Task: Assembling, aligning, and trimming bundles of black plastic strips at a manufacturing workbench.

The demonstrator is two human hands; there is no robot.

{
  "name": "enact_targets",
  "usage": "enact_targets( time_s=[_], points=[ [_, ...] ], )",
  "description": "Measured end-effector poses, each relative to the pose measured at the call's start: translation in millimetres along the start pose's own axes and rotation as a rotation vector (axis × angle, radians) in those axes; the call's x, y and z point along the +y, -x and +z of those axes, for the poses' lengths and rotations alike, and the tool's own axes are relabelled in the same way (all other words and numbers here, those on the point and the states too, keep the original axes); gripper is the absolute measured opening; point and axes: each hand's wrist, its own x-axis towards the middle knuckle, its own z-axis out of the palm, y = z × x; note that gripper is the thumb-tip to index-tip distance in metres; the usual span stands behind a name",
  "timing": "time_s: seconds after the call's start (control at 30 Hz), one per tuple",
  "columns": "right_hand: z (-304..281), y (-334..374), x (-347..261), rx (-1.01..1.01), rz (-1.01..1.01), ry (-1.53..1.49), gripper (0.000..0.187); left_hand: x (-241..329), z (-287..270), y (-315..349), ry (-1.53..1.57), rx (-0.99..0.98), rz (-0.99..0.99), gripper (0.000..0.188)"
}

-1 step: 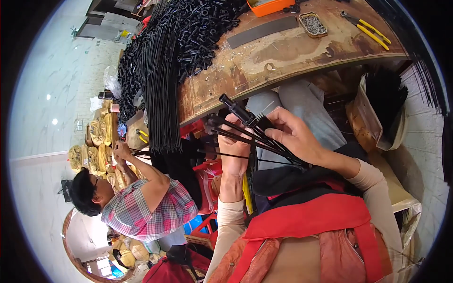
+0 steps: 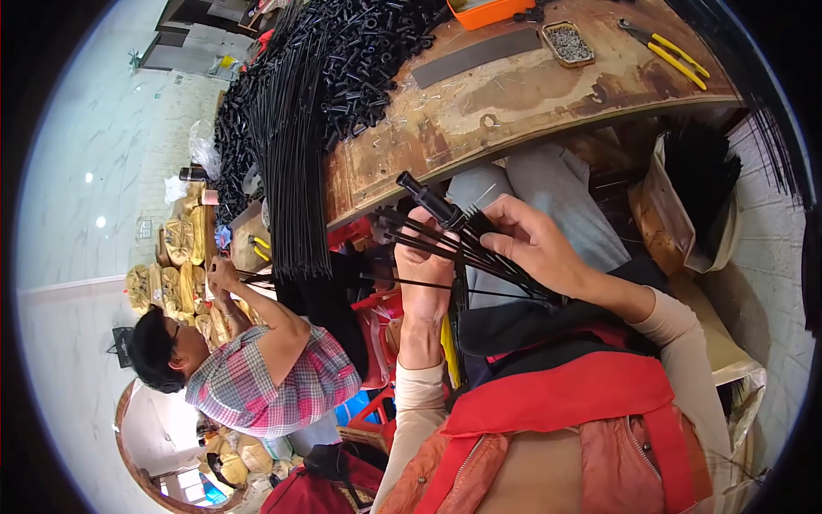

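Over my lap I hold a black tubular plastic fitting (image 2: 432, 204) with a fan of thin black ribs (image 2: 505, 272), much like part of an umbrella frame. My left hand (image 2: 424, 278) is closed around the lower side of the fitting and the ribs near it. Thumb and fingers of my right hand (image 2: 544, 253) pinch several ribs just right of the fitting. The fitting tilts up and left toward the bench edge. Some rib ends reach past my left wrist. My fingertips are partly hidden among the ribs.
On the wooden bench (image 2: 368, 171) lie piled black plastic tubes (image 2: 368, 86), a bundle of long rods (image 2: 291, 171), a dark strip (image 2: 479, 58), a tray of small metal bits (image 2: 568, 44) and yellow-handled pliers (image 2: 672, 58). A rod-filled sack (image 2: 664, 214) stands right; a co-worker (image 2: 274, 368) sits left.
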Motion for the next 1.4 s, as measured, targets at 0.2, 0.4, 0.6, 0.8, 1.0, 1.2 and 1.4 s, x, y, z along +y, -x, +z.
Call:
enact_targets(
  time_s=[0.2, 0.4, 0.6, 0.8, 1.0, 1.2, 1.4],
  points=[
    [-4.7, -8.6, 3.6, -0.062, 0.045, -0.045, 0.015, 3.5, 0.6, 0.2, 0.019, 0.016, -0.023, 0.034],
    [-9.3, -13.8, 5.5, -0.066, 0.076, -0.057, 0.012, 3.2, 2.5, -4.2, 0.055, 0.037, -0.03, 0.034],
    [-12.6, -14.9, 7.9, -0.051, 0.101, -0.079, 0.012, 3.3, 1.4, -8.0, 0.002, -0.028, 0.007, 0.029],
    [-17.9, -20.4, 11.3, -0.071, 0.152, -0.157, 0.01, 7.9, 2.7, -9.2, 0.139, -0.021, -0.063, 0.038],
    [-18.5, -23.8, 15.5, -0.084, 0.208, -0.247, 0.011, 15.9, 4.9, -10.9, 0.114, -0.038, -0.077, 0.035],
    [-16.2, -22.2, 13.1, -0.101, 0.24, -0.305, 0.015, 14.7, -5.7, -12.4, 0.062, -0.079, -0.088, 0.045],
    [-21.0, -26.7, 13.7, -0.19, 0.336, -0.434, 0.017, 19.6, -14.1, -15.1, 0.078, -0.097, -0.146, 0.044]
  ],
)
